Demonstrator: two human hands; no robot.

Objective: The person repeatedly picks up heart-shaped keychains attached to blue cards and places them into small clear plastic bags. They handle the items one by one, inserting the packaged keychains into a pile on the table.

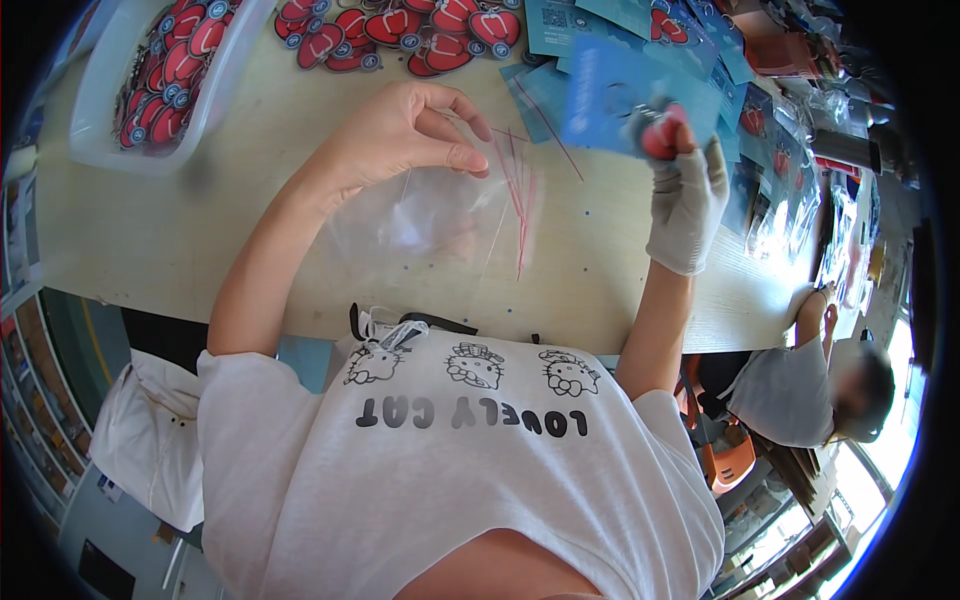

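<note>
White T-shirt (450,490), worn, printed with dark figures: nearest the camera, on the body side of the clear bags.

Clear bags (400,225), thin, with red-lined edges: flat on the counter (590,265); landmark for this list.

Left hand (405,132), bare: above the far left edge of the clear bags, thumb and fingers curved and apart; no held thing visible, though contact with the film cannot be told.

Right hand (688,215), white-gloved with bare fingertips: raised to the right of the clear bags, gripping a blue card (600,95) and a red charm (660,130). Both blurred; how they are joined cannot be told.

Hazards, as judged: the charm could swing or drop if the fingertip grip is slack; the card could bend if pinched hard at one end; several films could lift together, being thin and overlapping; the smooth bags could slide if brushed.

Surroundings: loose red charms (450,20) beyond the clear bags; translucent tub (92,120) of similar charms, beyond and left; heaped blue cards (560,30), beyond and right, crowding the raised hand's far side; shiny packets (785,225), well right; co-worker (785,395), farther right.

Obstructions: left forearm, alongside the bags' left edge; black strap (445,323), at the counter edge on their body side.
</note>
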